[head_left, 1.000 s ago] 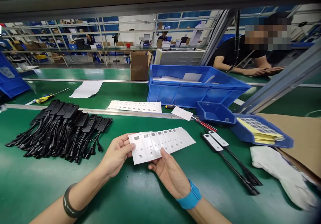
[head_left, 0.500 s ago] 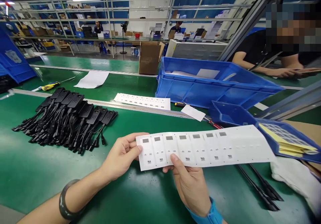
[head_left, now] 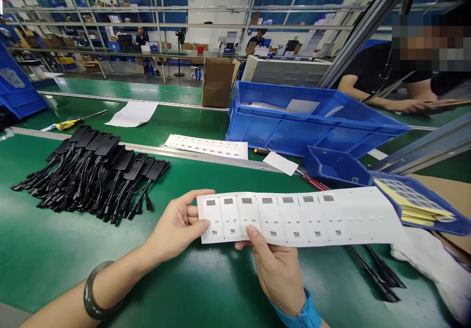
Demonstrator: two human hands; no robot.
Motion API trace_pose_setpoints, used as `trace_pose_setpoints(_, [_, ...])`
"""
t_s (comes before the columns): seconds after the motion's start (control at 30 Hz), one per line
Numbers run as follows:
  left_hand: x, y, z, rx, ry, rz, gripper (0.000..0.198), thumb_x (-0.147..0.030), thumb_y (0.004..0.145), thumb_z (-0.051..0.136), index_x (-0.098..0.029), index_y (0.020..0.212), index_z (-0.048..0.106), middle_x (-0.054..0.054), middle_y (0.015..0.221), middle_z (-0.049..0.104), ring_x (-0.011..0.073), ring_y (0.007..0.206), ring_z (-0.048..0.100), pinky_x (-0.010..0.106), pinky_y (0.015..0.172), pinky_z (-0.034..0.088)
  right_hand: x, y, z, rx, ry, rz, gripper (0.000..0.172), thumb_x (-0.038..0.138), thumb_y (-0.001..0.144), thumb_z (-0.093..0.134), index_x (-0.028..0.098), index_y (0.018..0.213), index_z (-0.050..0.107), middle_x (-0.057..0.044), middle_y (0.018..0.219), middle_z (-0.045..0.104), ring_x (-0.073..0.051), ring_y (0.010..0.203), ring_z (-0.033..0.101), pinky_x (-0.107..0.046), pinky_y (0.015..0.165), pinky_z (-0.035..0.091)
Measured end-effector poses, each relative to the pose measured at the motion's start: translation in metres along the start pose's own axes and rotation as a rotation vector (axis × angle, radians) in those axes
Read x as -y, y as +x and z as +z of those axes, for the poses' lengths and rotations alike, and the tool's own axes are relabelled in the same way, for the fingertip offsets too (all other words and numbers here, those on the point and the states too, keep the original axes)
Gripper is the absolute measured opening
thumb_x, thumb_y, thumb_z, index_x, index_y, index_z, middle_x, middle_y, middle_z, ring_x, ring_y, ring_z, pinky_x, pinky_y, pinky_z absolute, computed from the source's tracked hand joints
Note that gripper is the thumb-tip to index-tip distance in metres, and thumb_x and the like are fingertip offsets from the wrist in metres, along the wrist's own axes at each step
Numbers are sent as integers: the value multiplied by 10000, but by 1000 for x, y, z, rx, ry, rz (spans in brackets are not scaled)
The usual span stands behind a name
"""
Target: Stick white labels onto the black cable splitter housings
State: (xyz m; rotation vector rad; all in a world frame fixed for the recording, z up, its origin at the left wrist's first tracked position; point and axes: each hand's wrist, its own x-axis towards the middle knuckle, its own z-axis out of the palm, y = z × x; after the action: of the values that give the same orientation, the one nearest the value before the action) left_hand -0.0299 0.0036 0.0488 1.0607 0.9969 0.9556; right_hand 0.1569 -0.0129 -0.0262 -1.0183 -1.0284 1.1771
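A long white sheet of labels point(head_left: 294, 220), printed with grey rectangles and "TS3" marks, is held up over the green bench. My left hand point(head_left: 176, 227) pinches its left end, thumb on the front face and fingers behind. From below, my right hand point(head_left: 275, 269) grips the lower edge left of the middle, its thumb over the front. The right part of the sheet carries no labels and sticks out unsupported. Left of my hands lies a pile of black cable modules point(head_left: 106, 166) with short leads. Behind the held sheet, more label sheets point(head_left: 208, 146) lie flat near the metal rail.
A large blue bin point(head_left: 272, 127) stands at the back right, with a small blue tray point(head_left: 331, 166) before it. Yellow-backed label sheets point(head_left: 415, 203) fill another tray. Screwdrivers, a white cloth point(head_left: 434, 269) and black cables point(head_left: 371, 274) lie about. A co-worker point(head_left: 379, 78) sits at far right.
My left thumb has slid down along the sheet's left end, to near the first "TS3" mark. The sheet's left end has risen slightly; both hands still hold it. The view has shifted a little.
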Motion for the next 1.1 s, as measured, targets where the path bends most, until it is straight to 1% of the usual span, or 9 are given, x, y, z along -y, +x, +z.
trace_pose_setpoints(0.17, [-1, 0, -1, 0, 12, 21, 522, -194, 768, 663, -156, 1256, 480, 96, 879, 718, 164, 709, 647, 221, 632, 470, 2, 0, 1, -13, 10, 8, 314, 301, 833, 675, 215, 1129, 613, -73, 1028, 666, -169, 689, 635, -315, 590, 574])
trace_pose_setpoints(0.3, [1, 1, 0, 34, 5, 45, 496, -250, 780, 696, -181, 1224, 486, 88, 921, 700, 196, 803, 653, 252, 692, 500, 3, -1, 1, -10, -29, 29, 219, 314, 832, 673, 198, 1018, 669, -73, 960, 686, -181, 693, 634, -331, 633, 568])
trace_pose_setpoints(0.4, [5, 2, 2, 35, -12, 53, 417, -272, 761, 733, -177, 1117, 536, 69, 905, 687, 191, 803, 647, 249, 700, 506, 3, -2, 2, 3, -54, 41, 181, 332, 824, 677, 188, 932, 699, -73, 918, 696, -184, 666, 639, -352, 674, 569])
trace_pose_setpoints(0.47, [8, 2, 3, 35, -26, 64, 346, -266, 769, 728, -169, 1053, 556, 66, 921, 684, 184, 821, 642, 246, 722, 506, 4, -2, 3, 11, -61, 42, 188, 341, 818, 681, 191, 929, 706, -73, 942, 696, -176, 637, 638, -359, 671, 573])
trace_pose_setpoints(0.57, [9, 3, 3, 39, -24, 65, 289, -251, 788, 706, -158, 1020, 561, 69, 930, 685, 185, 841, 639, 254, 745, 503, 6, -3, 6, 23, -58, 41, 209, 350, 816, 680, 198, 957, 705, -75, 944, 692, -186, 657, 645, -363, 650, 580])
trace_pose_setpoints(0.7, [9, 3, 0, 35, -9, 62, 287, -242, 798, 691, -153, 1036, 557, 69, 936, 686, 179, 823, 633, 249, 727, 498, 6, -4, 6, 26, -20, 41, 233, 353, 803, 689, 204, 982, 693, -75, 941, 686, -201, 688, 645, -363, 621, 579])
trace_pose_setpoints(0.8, [8, 4, -3, 9, 13, 71, 299, -239, 801, 686, -157, 1061, 563, 67, 946, 688, 178, 826, 632, 245, 721, 494, 6, -2, 3, 12, 21, 20, 205, 360, 807, 680, 207, 943, 693, -63, 848, 688, -220, 724, 643, -390, 684, 566])
trace_pose_setpoints(0.9, [5, 5, -6, -26, 60, 79, 319, -256, 813, 676, -166, 1099, 565, 72, 988, 685, 199, 864, 638, 268, 749, 499, 11, 2, 1, -26, 44, 7, 198, 398, 820, 650, 224, 902, 695, -48, 735, 673, -246, 770, 639, -425, 753, 546])
trace_pose_setpoints(1.1, [2, 8, -13, -69, 110, 95, 379, -306, 811, 684, -181, 1148, 564, 83, 1069, 673, 240, 953, 634, 308, 820, 509, 20, 9, 0, -70, 62, -17, 236, 426, 830, 620, 241, 957, 694, -45, 723, 668, -265, 820, 634, -448, 786, 526])
